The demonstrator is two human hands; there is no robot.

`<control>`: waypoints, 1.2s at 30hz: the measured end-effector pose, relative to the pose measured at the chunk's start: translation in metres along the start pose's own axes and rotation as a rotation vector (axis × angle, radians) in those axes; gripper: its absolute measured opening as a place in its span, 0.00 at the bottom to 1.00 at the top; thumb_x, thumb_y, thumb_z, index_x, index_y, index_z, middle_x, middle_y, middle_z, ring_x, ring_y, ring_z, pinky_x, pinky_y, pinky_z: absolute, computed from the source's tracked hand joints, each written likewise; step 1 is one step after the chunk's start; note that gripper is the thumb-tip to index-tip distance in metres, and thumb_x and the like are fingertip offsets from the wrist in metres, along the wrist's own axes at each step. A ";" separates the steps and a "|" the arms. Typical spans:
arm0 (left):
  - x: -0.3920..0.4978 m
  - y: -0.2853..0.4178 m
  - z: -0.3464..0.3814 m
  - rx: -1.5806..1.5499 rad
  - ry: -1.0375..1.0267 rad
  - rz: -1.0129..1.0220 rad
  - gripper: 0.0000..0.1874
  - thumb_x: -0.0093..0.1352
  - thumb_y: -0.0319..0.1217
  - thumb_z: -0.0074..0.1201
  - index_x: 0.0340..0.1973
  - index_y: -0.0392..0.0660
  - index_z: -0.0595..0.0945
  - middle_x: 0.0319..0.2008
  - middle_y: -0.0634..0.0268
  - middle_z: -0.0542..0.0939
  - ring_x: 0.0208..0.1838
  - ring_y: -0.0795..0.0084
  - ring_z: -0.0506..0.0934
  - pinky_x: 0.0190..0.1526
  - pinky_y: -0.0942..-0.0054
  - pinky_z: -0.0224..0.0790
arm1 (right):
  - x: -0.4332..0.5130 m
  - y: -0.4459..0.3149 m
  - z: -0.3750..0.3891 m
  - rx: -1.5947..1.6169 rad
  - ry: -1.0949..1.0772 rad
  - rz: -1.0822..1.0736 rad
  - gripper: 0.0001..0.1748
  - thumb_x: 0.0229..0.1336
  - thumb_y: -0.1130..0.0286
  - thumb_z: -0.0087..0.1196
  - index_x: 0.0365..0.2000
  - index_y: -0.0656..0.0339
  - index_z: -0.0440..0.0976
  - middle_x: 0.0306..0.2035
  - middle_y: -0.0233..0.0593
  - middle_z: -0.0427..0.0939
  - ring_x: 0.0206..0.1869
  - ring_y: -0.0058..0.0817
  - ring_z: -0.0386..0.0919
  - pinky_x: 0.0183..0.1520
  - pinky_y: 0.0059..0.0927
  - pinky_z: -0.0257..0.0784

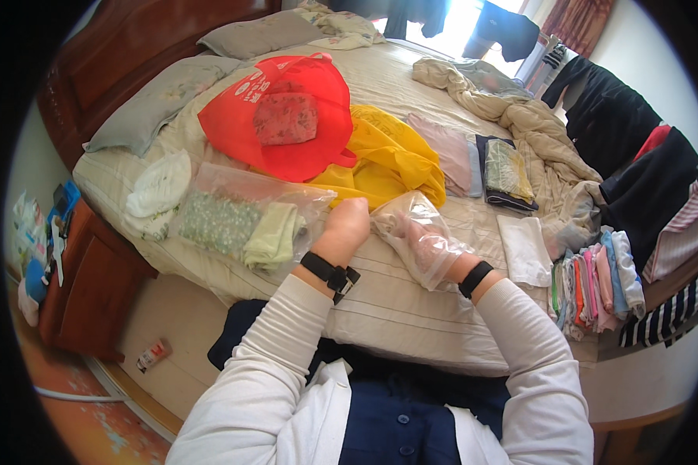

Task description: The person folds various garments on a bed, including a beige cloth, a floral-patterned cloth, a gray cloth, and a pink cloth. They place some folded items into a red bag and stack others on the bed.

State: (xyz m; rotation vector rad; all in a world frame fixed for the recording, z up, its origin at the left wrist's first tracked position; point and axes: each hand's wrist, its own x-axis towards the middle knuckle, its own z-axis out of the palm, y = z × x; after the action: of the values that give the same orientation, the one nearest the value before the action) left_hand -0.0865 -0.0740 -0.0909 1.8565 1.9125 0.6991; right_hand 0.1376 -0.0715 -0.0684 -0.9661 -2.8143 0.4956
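My right hand (pixel 428 241) is inside a clear plastic bag (pixel 421 203), whose film wraps it up to the wrist. Through the film I cannot make out whether its fingers close on anything. Just left of that bag is my left hand (pixel 347 224), curled with its fingers hidden, so any hold is unclear. Beside it lies a clear zip bag (pixel 232 180) containing a folded green floral cloth (pixel 218 221) and a folded pale green cloth (pixel 273 235). Beyond my hands, a yellow fabric bag (pixel 384 157) lies crumpled beside a red bag (pixel 221 119) with a patterned folded cloth (pixel 285 119) in it.
Folded clothes (pixel 506 171) and a white folded cloth (pixel 523 250) lie to the right on the bed (pixel 407 325). A row of small folded garments (pixel 593 282) stands at the bed's right edge. A wooden nightstand (pixel 93 290) is at the left; a small bottle (pixel 153 356) lies on the floor.
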 end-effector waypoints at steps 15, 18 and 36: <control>-0.002 -0.005 -0.007 0.018 -0.059 0.069 0.08 0.58 0.24 0.61 0.34 0.40 0.85 0.35 0.46 0.83 0.42 0.48 0.82 0.44 0.60 0.75 | 0.011 -0.026 0.001 -0.562 -0.070 -0.367 0.30 0.61 0.76 0.44 0.65 0.51 0.64 0.73 0.39 0.52 0.70 0.42 0.62 0.69 0.37 0.63; 0.000 -0.003 -0.010 0.043 -0.076 0.023 0.10 0.57 0.26 0.64 0.34 0.39 0.86 0.36 0.46 0.84 0.43 0.48 0.82 0.45 0.60 0.76 | 0.011 -0.019 0.007 -0.537 -0.038 -0.390 0.29 0.62 0.75 0.43 0.65 0.52 0.64 0.73 0.38 0.52 0.70 0.40 0.62 0.70 0.36 0.63; -0.003 0.008 -0.025 0.136 -0.187 -0.122 0.20 0.54 0.32 0.73 0.40 0.37 0.86 0.43 0.47 0.84 0.49 0.51 0.83 0.49 0.61 0.77 | 0.008 -0.025 -0.004 -0.527 -0.186 -0.308 0.36 0.60 0.74 0.44 0.70 0.57 0.56 0.72 0.32 0.56 0.64 0.34 0.66 0.66 0.31 0.67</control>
State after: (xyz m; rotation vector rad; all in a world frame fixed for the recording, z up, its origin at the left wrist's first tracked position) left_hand -0.0950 -0.0791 -0.0659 1.7944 1.9720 0.3517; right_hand 0.1180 -0.0842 -0.0558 -0.5442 -3.2574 -0.2177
